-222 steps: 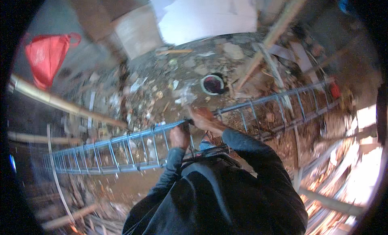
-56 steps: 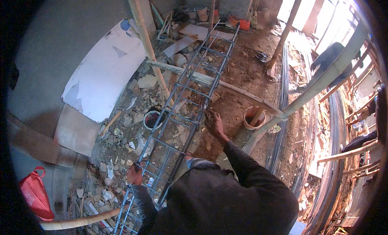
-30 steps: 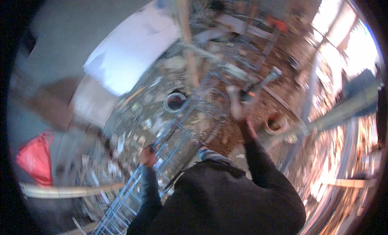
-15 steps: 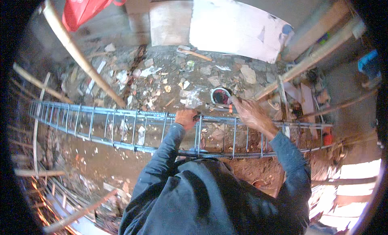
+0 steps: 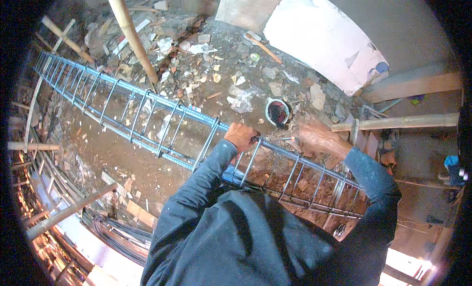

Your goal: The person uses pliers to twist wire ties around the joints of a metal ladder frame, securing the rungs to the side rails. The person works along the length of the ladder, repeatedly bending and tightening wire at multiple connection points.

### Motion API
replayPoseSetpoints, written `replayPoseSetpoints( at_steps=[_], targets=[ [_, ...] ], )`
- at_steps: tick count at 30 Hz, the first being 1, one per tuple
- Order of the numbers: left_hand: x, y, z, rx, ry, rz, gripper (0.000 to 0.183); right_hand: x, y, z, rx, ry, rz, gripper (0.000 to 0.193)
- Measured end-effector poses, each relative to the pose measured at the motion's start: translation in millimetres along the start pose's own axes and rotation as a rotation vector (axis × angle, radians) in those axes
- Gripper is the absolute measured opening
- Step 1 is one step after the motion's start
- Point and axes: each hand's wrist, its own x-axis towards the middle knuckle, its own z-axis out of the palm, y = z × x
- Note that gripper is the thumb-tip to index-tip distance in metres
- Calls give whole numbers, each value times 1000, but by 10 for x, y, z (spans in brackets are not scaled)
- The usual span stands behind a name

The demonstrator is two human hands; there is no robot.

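Head cam: L hand [image 5: 240,137] is clamped on the upper edge of the steel cage [image 5: 196,114], which runs diag. across the view, upper L to lower R. R hand [image 5: 317,134], apart from the L & blurred, grips a hand tool [image 5: 282,138] w/ its tip nr the L hand, can't tell if touching the cage. Small bucket [image 5: 268,112] sits just beyond the tool, nr rubble [image 5: 228,60] & a white board [image 5: 319,37]
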Motion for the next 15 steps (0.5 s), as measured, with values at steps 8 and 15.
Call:
replayPoseSetpoints(
  at_steps=[8,15],
  targets=[
    [12,17,-105,5,-40,-1,22,219,72,-10,-73,-19,-78,21],
    [9,18,-53,-25,30,4,18,396,195,-181,101,-88,-84,26]
  ],
)
